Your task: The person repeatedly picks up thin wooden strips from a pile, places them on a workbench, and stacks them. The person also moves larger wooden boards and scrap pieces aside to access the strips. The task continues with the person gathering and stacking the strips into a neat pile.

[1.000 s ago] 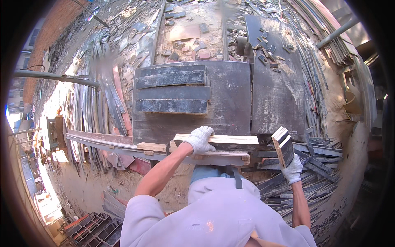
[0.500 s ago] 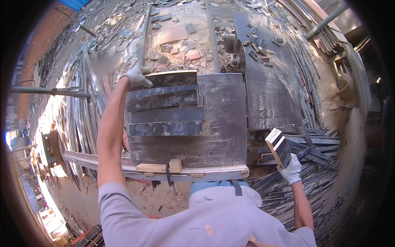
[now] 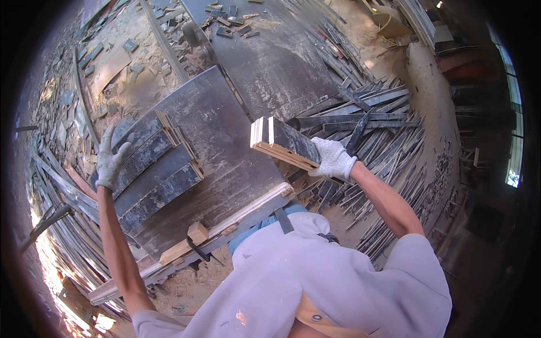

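Note:
My right hand (image 3: pixel 333 160), in a whitish work glove, grips one end of a small stack of black-faced plywood pieces (image 3: pixel 296 143). Their pale layered edges face left, above the right edge of the dark tabletop panel (image 3: pixel 217 121). My left hand (image 3: pixel 110 160), gloved too, has its fingers spread at the left ends of several dark plywood strips (image 3: pixel 160 194), which lie side by side in low stacks on the panel. Whether its palm presses on the strips I cannot tell.
Along the table's near edge runs a wooden rail (image 3: pixel 248 214) with a wood block (image 3: pixel 197 232) and a black clamp (image 3: pixel 198 250). A second dark panel (image 3: pixel 270 62) carries offcuts at the far side. Piles of long strips (image 3: pixel 389 163) lie right, others left.
The view has turned to the right. My right hand has brought the plywood stack up and toward the table's right edge. My left hand stays by the strips' left ends, fingers spread wider.

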The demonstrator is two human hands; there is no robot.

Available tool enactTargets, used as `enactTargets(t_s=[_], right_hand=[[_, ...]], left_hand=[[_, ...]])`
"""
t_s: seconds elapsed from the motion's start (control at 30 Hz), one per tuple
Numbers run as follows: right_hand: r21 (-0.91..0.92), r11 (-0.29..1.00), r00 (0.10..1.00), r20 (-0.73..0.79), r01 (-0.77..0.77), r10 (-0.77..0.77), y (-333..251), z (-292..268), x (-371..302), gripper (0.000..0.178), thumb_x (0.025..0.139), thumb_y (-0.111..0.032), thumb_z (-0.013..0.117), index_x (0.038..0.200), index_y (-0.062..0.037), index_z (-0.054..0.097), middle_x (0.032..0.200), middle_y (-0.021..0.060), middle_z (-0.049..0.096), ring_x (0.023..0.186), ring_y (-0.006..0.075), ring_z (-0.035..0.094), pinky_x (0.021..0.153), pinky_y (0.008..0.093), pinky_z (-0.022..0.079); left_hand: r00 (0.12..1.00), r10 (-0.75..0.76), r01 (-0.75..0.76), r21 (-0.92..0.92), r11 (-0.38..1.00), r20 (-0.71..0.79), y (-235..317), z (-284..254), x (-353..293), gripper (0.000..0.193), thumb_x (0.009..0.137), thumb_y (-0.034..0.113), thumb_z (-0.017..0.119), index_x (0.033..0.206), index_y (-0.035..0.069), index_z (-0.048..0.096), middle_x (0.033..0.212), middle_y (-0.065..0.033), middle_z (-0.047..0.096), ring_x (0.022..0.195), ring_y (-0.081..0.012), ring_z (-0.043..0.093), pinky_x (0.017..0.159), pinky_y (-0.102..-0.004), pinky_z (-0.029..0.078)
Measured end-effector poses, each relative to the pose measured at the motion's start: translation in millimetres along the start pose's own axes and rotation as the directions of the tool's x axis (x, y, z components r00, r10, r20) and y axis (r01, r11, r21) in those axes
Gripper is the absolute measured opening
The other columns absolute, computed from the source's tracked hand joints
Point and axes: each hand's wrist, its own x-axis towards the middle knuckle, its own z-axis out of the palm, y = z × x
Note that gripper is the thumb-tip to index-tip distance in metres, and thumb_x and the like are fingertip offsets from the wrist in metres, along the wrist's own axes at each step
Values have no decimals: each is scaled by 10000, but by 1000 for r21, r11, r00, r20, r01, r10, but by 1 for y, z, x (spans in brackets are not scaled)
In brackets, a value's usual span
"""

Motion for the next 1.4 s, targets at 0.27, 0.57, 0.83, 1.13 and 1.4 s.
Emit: enactTargets(t_s=[0.27, 0.57, 0.83, 1.13, 1.4], right_hand=[[554, 819, 805, 550, -150, -225, -46, -4, 50, 827, 607, -307, 979, 1302, -1, 650, 1122, 140, 731, 1040, 239, 715, 915, 397, 604], [628, 717, 681, 669, -302, -299, -55, 5, 37, 536, 717, -190, 948, 1156, -17, 694, 1007, 113, 761, 902, 227, 746, 818, 361, 600], [136, 986, 827, 540, 100, -158, 11, 3, -5, 793, 523, -354, 968, 1189, -15, 702, 1089, 194, 761, 1041, 347, 723, 893, 422, 550], [-31, 990, 955, 261, -138, 141, 119, 21, -61, 858, 547, -413, 918, 1244, 4, 642, 1170, 268, 711, 1115, 427, 685, 979, 473, 532], [217, 931, 947, 199, -294, 253, 159, 38, -113, 860, 595, -412, 942, 1283, 4, 635, 1202, 236, 721, 1127, 388, 686, 996, 445, 528]], left_hand=[[926, -241, 321, -941, 106, 289, 286, 144, -115, 1148, 923, 559, 786, 1713, 103, 89, 1701, -221, 306, 1507, -407, 433, 1144, -506, 487], [809, -457, 118, -863, -491, 370, 321, 194, -105, 329, 949, 233, 828, 1193, 79, 670, 1096, -68, 721, 988, -241, 726, 938, -414, 605], [778, -603, -173, -863, -475, 176, 260, 127, -129, 341, 987, 312, 769, 1178, 44, 678, 1116, -147, 728, 1171, -331, 706, 1058, -565, 604], [567, -814, 167, -985, -37, 127, 280, 207, -160, 362, 942, 250, 845, 1126, 112, 565, 1046, -58, 681, 934, -214, 669, 791, -412, 604], [652, -719, 703, -546, 455, 240, 286, 340, -191, 437, 993, 457, 741, 1167, 56, 733, 973, -109, 740, 902, -254, 695, 845, -415, 555]])
